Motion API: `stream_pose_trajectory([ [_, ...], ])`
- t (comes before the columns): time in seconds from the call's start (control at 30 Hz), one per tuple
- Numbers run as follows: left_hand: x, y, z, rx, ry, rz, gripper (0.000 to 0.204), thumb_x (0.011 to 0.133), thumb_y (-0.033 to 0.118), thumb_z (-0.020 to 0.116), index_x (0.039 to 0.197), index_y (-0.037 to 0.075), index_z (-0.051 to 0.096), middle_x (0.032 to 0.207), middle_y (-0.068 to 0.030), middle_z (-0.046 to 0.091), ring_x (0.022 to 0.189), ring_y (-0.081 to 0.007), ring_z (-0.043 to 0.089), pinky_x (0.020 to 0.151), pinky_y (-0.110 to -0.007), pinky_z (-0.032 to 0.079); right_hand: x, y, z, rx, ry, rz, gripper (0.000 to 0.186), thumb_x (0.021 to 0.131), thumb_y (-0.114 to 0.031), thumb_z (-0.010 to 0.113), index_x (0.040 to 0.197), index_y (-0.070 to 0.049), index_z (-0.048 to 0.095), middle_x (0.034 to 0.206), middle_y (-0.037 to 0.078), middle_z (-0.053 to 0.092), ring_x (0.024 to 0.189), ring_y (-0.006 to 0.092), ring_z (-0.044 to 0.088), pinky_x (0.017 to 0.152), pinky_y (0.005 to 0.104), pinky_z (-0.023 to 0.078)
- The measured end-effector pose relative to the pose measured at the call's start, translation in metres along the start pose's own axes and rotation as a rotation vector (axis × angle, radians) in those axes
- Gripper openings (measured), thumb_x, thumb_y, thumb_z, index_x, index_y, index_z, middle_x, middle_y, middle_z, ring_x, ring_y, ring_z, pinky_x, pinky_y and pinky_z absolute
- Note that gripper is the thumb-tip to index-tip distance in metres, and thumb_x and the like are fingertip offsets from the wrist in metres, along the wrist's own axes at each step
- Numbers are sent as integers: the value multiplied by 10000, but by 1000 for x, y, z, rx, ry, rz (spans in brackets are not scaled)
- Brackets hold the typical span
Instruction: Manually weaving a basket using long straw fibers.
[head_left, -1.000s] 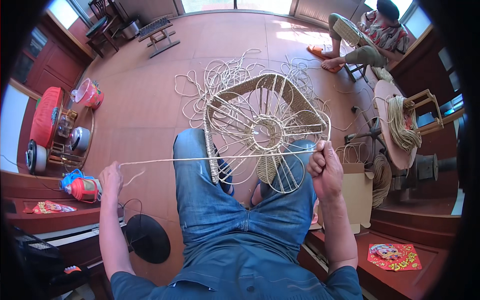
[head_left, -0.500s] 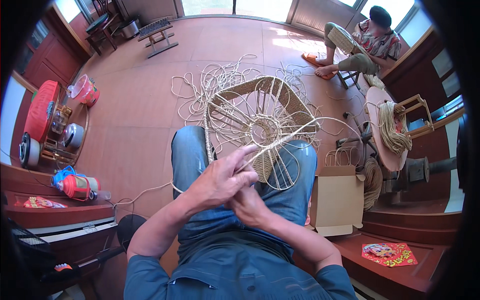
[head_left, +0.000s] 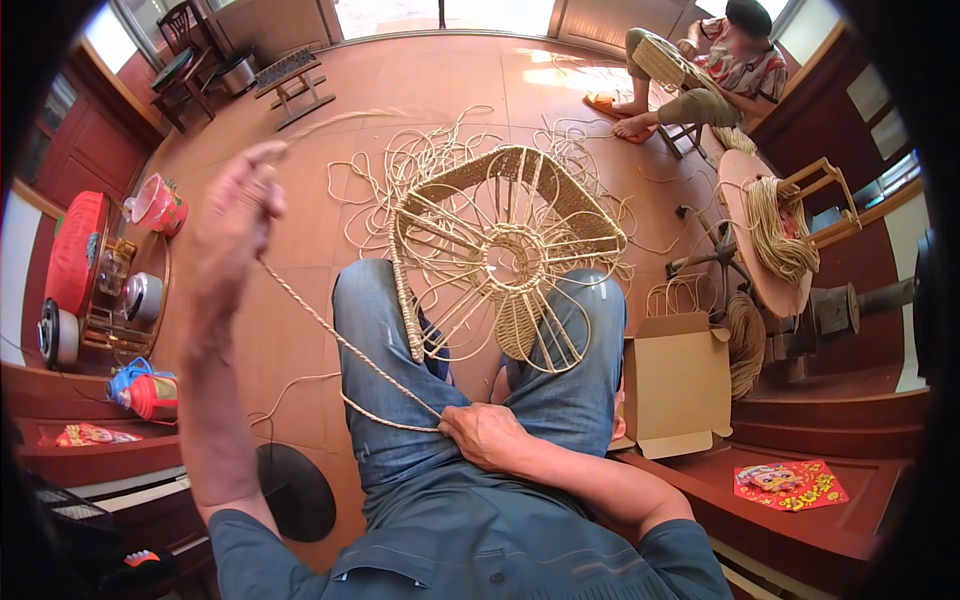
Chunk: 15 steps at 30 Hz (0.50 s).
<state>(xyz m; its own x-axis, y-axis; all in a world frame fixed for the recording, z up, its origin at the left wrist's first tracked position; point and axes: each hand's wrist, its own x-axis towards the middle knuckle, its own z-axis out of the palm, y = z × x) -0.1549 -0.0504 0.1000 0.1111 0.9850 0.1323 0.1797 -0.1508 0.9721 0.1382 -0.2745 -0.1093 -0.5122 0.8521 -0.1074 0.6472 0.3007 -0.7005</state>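
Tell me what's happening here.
The left hand, raised and blurred, and the right hand, low over the lap, grip a pale twisted cord. A woven frame with bare spokes and a central ring sits at the knees. Loose cord lies on the floor; another person sits nearby with a woven piece.

Reddish tiled floor [head_left: 300,235], tangled pale cord [head_left: 437,150] across it, low stool [head_left: 288,72]

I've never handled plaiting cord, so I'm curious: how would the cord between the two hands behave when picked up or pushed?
Pushed, the cord would probably fold, since its slack part at the right hand curves loosely. It likely runs straight only under tension, as in the stretch up to the left hand. Being slim, it should feel light.
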Motion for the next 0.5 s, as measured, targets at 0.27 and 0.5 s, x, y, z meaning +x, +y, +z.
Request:
stream_pose_trajectory([
  [0.27, 46, -4, -45, 171, 173, -51, 157, 1081, 296, 762, 1124, 149, 801, 680, 143, 506, 509, 29, 309, 448, -213, 237, 1, -6, -51, 184, 69, 52, 215, 1057, -258, 696, 1096, -47, 713, 934, 210, 752, 919, 435, 748, 816, 518, 596],
  [0.5, -14, -108, 94, 654, -36, -132, 363, 1043, 399, 727, 1155, 55, 765, 1043, -201, 819, 1005, -330, 797, 869, -460, 599, 37, 57, -198, -252, 824, -15, 155, 989, -136, 751, 1125, -62, 737, 1050, 158, 741, 1012, 393, 711, 925, 502, 555],
])
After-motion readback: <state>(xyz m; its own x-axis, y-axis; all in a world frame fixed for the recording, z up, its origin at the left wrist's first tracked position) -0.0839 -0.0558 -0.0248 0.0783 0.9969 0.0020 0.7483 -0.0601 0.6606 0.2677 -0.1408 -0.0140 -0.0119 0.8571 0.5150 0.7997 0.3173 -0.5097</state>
